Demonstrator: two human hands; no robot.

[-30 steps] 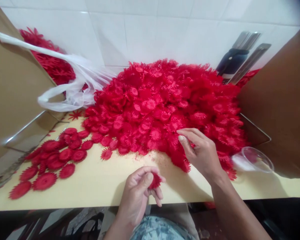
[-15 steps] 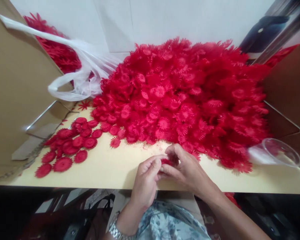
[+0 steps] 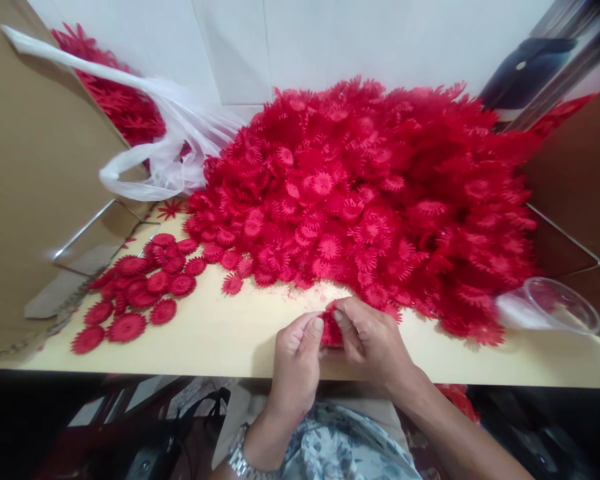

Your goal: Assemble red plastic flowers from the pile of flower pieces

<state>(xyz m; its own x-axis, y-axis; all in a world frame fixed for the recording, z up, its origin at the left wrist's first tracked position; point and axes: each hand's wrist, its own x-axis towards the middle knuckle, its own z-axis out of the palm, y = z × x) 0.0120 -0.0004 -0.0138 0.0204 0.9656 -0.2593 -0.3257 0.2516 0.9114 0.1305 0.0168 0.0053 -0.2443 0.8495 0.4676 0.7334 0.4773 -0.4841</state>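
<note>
Between my hands, low over the front of the table, is a red fringed flower piece (image 3: 332, 331). My left hand (image 3: 300, 350) pinches its left side between thumb and curled fingers. On its right side, my right hand (image 3: 373, 337) grips it with thumb and fingers, hiding part of the petals. Just beyond my hands rises a large pile of red flower pieces (image 3: 360, 200), with fringed, petal-like edges. Over to the left lies a smaller group of rounder, thicker red flower discs (image 3: 130, 293), several overlapping.
A cardboard sheet (image 3: 35, 187) stands at the left beside a white plastic bag (image 3: 175, 160) and more red star-shaped pieces (image 3: 115, 100). At the right, a clear plastic cup (image 3: 545, 303) lies on its side. A wire stand (image 3: 87, 227) is near the cardboard. The pale table (image 3: 220, 327) ends just before my lap.
My right hand has turned, its fingers closing over the flower piece, and more of the red now shows between my hands. The piles have stayed as they were.
</note>
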